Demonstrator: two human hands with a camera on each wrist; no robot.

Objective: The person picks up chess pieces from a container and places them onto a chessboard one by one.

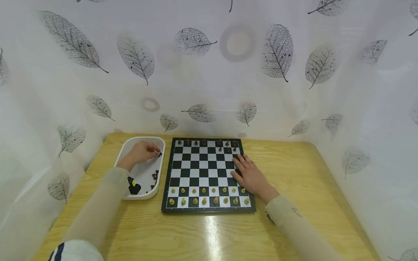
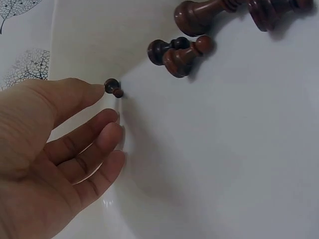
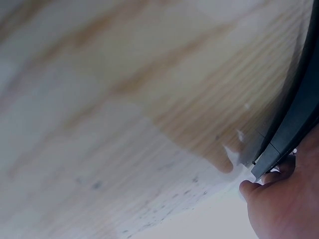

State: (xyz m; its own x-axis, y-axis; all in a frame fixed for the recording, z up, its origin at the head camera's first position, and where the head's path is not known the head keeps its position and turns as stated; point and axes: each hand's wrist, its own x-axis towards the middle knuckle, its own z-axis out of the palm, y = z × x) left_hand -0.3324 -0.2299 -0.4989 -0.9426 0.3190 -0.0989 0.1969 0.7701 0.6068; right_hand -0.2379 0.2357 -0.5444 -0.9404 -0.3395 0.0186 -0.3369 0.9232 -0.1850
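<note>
A small dark brown chess pawn (image 2: 112,86) is at the tip of my left thumb, by the wall of the white tray (image 1: 121,155). My left hand (image 1: 141,152) reaches into this tray and pinches the pawn; the index finger is hidden in the left wrist view. More dark chess pieces (image 2: 185,59) lie loose along the tray's right side. To the tray's right lies a chessboard (image 1: 199,172). My right hand (image 1: 251,175) rests with spread fingers on the board's right edge.
Gold chess pieces (image 1: 195,201) fill two rows at the board's near side. Several dark pieces (image 1: 196,142) stand along its far side. A black object with a yellow mark (image 1: 134,187) lies in the tray's near left corner. A leaf-patterned curtain (image 1: 202,83) surrounds the wooden table (image 1: 281,156).
</note>
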